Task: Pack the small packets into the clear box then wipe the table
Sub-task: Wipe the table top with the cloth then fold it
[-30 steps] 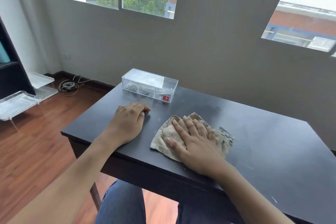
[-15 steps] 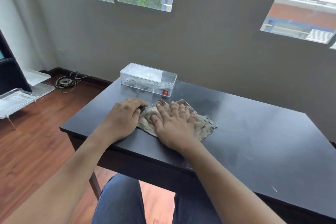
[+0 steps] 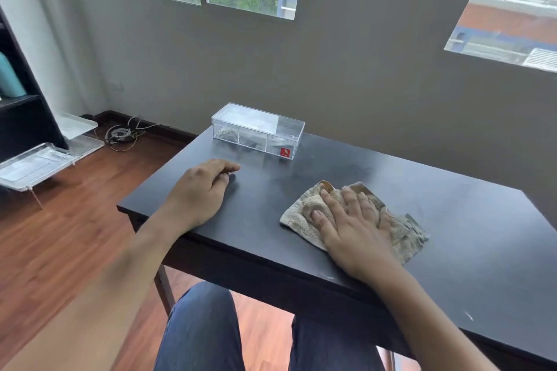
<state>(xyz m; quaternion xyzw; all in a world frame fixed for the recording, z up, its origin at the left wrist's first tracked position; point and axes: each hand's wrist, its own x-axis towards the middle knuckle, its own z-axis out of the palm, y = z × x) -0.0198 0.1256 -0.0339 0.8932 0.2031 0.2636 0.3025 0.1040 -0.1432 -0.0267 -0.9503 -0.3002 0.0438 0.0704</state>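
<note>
Now your clear box [image 3: 258,130] sits shut at the far edge of the dark worktop [image 3: 452,220], with small packets [image 3: 226,134] inside. It has a red sticker [image 3: 285,151], too small to read. Your right hand [image 3: 349,229] lies flat and spread on the cloth [image 3: 401,235]. Your left hand [image 3: 200,190] rests loosely curled, holding nothing.

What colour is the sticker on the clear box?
Red, on the sticker at the clear box's front; head view.
</note>
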